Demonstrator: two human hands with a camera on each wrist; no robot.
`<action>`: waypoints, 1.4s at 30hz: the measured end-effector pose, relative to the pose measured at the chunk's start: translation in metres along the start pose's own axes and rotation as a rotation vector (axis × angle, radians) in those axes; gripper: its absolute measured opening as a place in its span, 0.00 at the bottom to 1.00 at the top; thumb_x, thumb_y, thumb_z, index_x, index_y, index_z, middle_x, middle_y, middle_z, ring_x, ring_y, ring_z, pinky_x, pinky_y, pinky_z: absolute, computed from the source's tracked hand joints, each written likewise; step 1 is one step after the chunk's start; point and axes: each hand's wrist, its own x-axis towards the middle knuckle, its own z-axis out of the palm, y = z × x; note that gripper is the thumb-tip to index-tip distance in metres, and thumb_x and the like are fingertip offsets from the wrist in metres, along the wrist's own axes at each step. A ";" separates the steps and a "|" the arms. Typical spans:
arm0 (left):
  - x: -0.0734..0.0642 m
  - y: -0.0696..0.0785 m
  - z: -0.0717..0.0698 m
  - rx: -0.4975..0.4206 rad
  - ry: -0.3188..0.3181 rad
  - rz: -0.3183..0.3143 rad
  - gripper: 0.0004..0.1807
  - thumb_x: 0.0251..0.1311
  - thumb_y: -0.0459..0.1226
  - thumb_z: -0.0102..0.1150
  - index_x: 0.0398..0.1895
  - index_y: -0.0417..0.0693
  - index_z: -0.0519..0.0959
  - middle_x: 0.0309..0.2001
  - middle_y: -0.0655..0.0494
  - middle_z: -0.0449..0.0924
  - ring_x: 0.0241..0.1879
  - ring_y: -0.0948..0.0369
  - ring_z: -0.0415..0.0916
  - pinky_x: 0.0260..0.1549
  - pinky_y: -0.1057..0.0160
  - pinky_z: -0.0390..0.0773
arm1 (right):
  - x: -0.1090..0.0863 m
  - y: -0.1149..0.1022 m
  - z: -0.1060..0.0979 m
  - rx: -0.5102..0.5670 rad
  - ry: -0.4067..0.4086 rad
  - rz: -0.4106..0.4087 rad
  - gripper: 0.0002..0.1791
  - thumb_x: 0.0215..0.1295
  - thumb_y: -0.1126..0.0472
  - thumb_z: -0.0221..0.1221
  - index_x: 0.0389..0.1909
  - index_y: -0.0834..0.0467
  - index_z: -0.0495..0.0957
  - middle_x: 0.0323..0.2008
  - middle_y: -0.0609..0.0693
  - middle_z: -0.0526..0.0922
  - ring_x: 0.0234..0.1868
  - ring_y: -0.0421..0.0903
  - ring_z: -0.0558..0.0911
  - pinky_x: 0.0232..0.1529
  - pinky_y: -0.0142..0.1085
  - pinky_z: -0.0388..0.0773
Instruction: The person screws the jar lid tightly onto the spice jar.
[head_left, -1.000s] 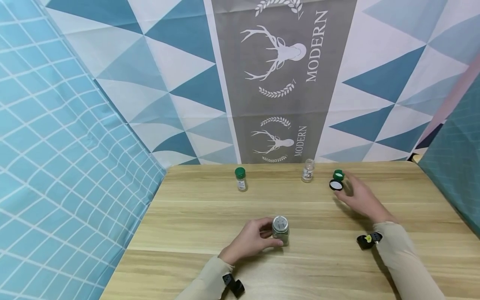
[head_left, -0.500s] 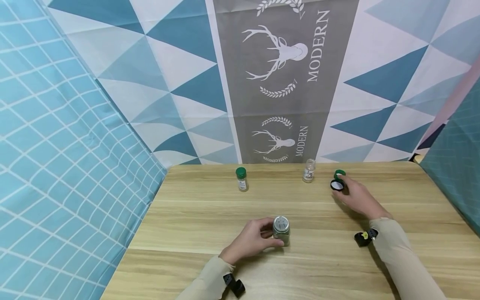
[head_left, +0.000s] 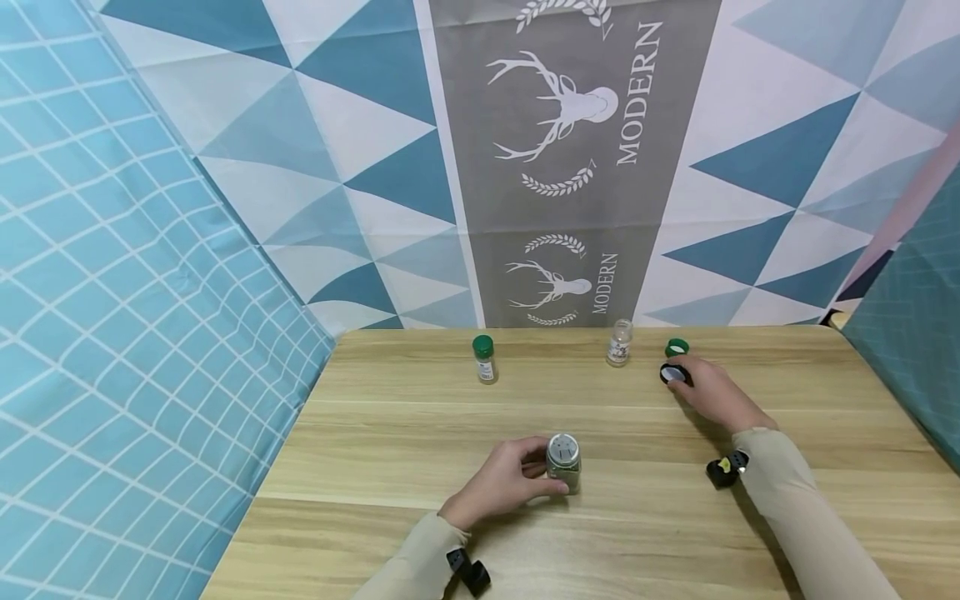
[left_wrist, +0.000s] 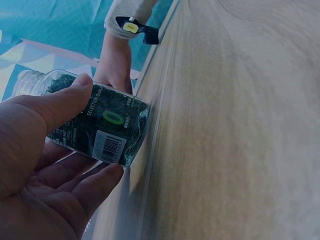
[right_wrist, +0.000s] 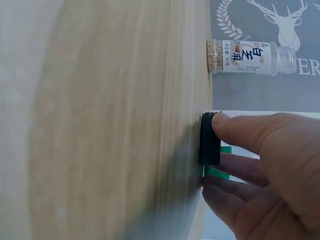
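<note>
My left hand grips a squarish glass jar of dried green herbs, thumb on one side and fingers on the other. The jar stands upright, its silver shaker top facing up and uncapped. In the left wrist view, the label and barcode show on the jar. Farther right, my right hand pinches a black screw cap between thumb and fingers. The black cap lies right at the tabletop with its white inside facing up. Just behind it lies a green cap, inside up.
An uncapped small bottle of sesame seeds stands at the back, left of the caps. Another small bottle with a green cap on stands farther left. Patterned cloth hangs behind the wooden table.
My right hand has closed in from beside the two caps and now pinches the black one. My left hand and the jar have stayed in place.
</note>
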 end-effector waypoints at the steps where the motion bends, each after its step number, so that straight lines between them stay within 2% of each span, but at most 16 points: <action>1: 0.000 0.000 0.000 0.000 0.000 0.000 0.29 0.57 0.44 0.77 0.62 0.49 0.80 0.58 0.57 0.84 0.59 0.67 0.81 0.56 0.73 0.80 | 0.000 0.000 0.000 -0.003 0.002 0.000 0.25 0.75 0.64 0.58 0.66 0.74 0.70 0.60 0.78 0.75 0.61 0.74 0.77 0.55 0.65 0.79; 9: 0.000 0.000 0.001 -0.014 -0.004 -0.001 0.29 0.58 0.43 0.76 0.63 0.49 0.80 0.58 0.57 0.84 0.59 0.66 0.80 0.56 0.73 0.80 | -0.004 -0.001 -0.002 -0.013 0.022 -0.023 0.26 0.74 0.63 0.60 0.65 0.75 0.70 0.58 0.78 0.77 0.57 0.72 0.80 0.51 0.63 0.82; 12: 0.000 0.000 0.001 -0.017 -0.004 -0.002 0.29 0.58 0.43 0.76 0.63 0.48 0.80 0.58 0.57 0.84 0.59 0.66 0.81 0.56 0.73 0.80 | -0.006 -0.003 -0.003 -0.003 0.043 -0.031 0.28 0.72 0.63 0.62 0.65 0.76 0.70 0.56 0.78 0.78 0.47 0.65 0.84 0.41 0.53 0.85; 15: 0.000 0.001 0.001 -0.020 -0.004 -0.004 0.29 0.58 0.43 0.76 0.63 0.48 0.80 0.58 0.57 0.84 0.59 0.66 0.81 0.56 0.73 0.80 | -0.008 -0.005 -0.002 0.009 0.064 -0.038 0.28 0.70 0.64 0.63 0.64 0.77 0.70 0.53 0.77 0.80 0.42 0.57 0.83 0.36 0.47 0.83; 19: 0.000 0.000 0.001 -0.020 -0.004 -0.002 0.29 0.58 0.43 0.76 0.62 0.49 0.80 0.58 0.57 0.84 0.59 0.66 0.81 0.56 0.73 0.80 | -0.012 -0.008 -0.001 0.025 0.070 -0.033 0.28 0.70 0.64 0.63 0.64 0.78 0.71 0.54 0.77 0.79 0.47 0.61 0.84 0.43 0.53 0.85; 22: 0.000 0.000 0.001 -0.021 -0.006 0.002 0.29 0.58 0.43 0.76 0.63 0.49 0.80 0.59 0.57 0.84 0.59 0.66 0.80 0.56 0.73 0.80 | -0.015 -0.010 -0.001 0.035 0.067 -0.026 0.28 0.70 0.63 0.62 0.64 0.78 0.71 0.57 0.78 0.78 0.52 0.66 0.83 0.49 0.59 0.84; 26: 0.001 0.000 0.000 -0.018 -0.006 0.003 0.29 0.58 0.43 0.76 0.63 0.49 0.80 0.59 0.57 0.84 0.59 0.66 0.80 0.56 0.73 0.80 | -0.020 -0.013 -0.002 0.031 0.080 -0.030 0.29 0.69 0.62 0.64 0.64 0.77 0.72 0.59 0.78 0.75 0.56 0.71 0.80 0.52 0.62 0.82; 34: 0.001 0.000 -0.001 -0.011 -0.003 0.005 0.30 0.58 0.44 0.76 0.63 0.47 0.80 0.58 0.56 0.84 0.59 0.66 0.81 0.55 0.73 0.80 | -0.027 -0.016 -0.002 0.016 0.116 -0.059 0.29 0.66 0.62 0.67 0.62 0.76 0.74 0.56 0.77 0.77 0.53 0.70 0.81 0.49 0.60 0.84; 42: 0.001 -0.001 0.000 -0.007 -0.001 0.005 0.29 0.58 0.44 0.76 0.63 0.48 0.80 0.58 0.56 0.84 0.59 0.66 0.81 0.55 0.72 0.80 | -0.035 -0.027 -0.003 0.040 0.106 -0.046 0.28 0.65 0.62 0.67 0.61 0.73 0.76 0.55 0.73 0.77 0.49 0.65 0.82 0.43 0.54 0.86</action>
